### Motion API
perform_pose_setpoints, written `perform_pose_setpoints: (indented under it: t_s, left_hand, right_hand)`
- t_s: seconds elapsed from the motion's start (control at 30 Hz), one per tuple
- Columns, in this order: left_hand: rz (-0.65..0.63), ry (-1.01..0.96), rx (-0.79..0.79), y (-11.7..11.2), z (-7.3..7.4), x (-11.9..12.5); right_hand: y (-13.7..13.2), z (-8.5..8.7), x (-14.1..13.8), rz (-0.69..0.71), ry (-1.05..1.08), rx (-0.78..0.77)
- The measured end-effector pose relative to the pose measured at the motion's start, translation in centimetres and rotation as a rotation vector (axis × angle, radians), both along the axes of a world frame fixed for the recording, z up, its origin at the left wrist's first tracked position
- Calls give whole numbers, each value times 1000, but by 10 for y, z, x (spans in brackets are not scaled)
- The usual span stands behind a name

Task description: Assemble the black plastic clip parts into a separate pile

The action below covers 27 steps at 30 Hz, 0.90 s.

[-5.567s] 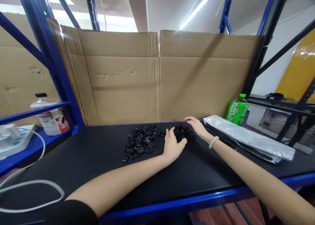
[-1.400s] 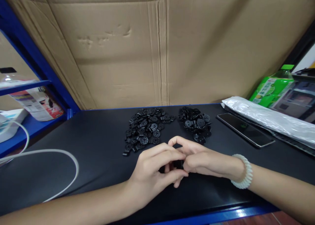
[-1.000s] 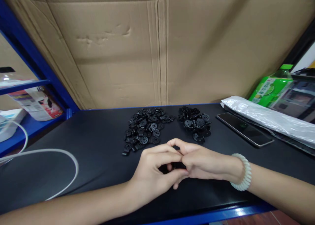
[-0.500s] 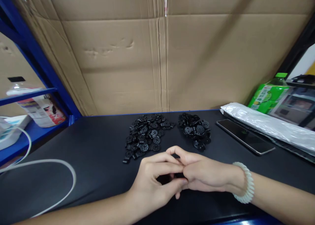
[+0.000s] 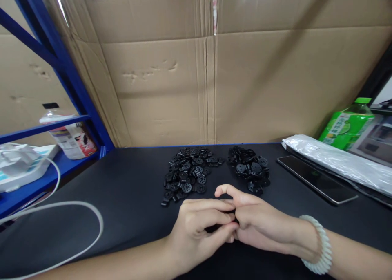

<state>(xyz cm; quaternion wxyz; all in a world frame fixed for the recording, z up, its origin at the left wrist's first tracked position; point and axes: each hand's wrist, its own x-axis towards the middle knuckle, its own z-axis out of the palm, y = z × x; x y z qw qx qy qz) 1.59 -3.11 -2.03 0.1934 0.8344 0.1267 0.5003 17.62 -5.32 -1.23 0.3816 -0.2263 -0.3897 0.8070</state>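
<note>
My left hand point(image 5: 199, 231) and my right hand point(image 5: 260, 218) meet over the near part of the black table. The left fingers are bent and pinched against the right hand's fingers and palm. My right hand is closed, with its index finger curled up and away from the rest. Whatever lies between the fingertips is hidden; only a small dark gap shows there. Just beyond the hands is a pile of black round plastic pieces point(image 5: 186, 187) with holes and tabs. To its right sits a second, smaller pile of black disc-shaped pieces point(image 5: 255, 167).
A phone point(image 5: 317, 180) lies on the right beside a silvery plastic package point(image 5: 339, 151). Behind it is a green-capped bottle point(image 5: 346, 126). At left, a white cable point(image 5: 98, 218) loops over the table point(image 5: 134, 182), near a power strip point(image 5: 36, 169) and another bottle point(image 5: 72, 139). Cardboard point(image 5: 165, 75) stands behind.
The camera view has tilted up and turned slightly left. My left fingers have drawn closer together, narrowing the gap between the hands. My right index finger has lifted off the left hand.
</note>
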Motion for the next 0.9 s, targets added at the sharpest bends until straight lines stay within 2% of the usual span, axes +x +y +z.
perform_pose_setpoints:
  t_s: [0.3,0.47,0.6,0.73,0.9]
  left_hand:
    - [12,6,-27,0,-1,0]
    - [151,-13,-183,-1,-1,-2]
    - [147,-62,-349,-3,2,-3]
    - [194,-153,-517,-2,6,-3]
    - [222,-129,-586,1,4,-4]
  right_hand:
    - [1,0,1,-1,33,20]
    - [-2,-1,-3,-20,60,51]
    - [1,3,-1,-56,16,109]
    - [3,9,5,-162,-179,376]
    - [-1,13,16,-197,-687,796]
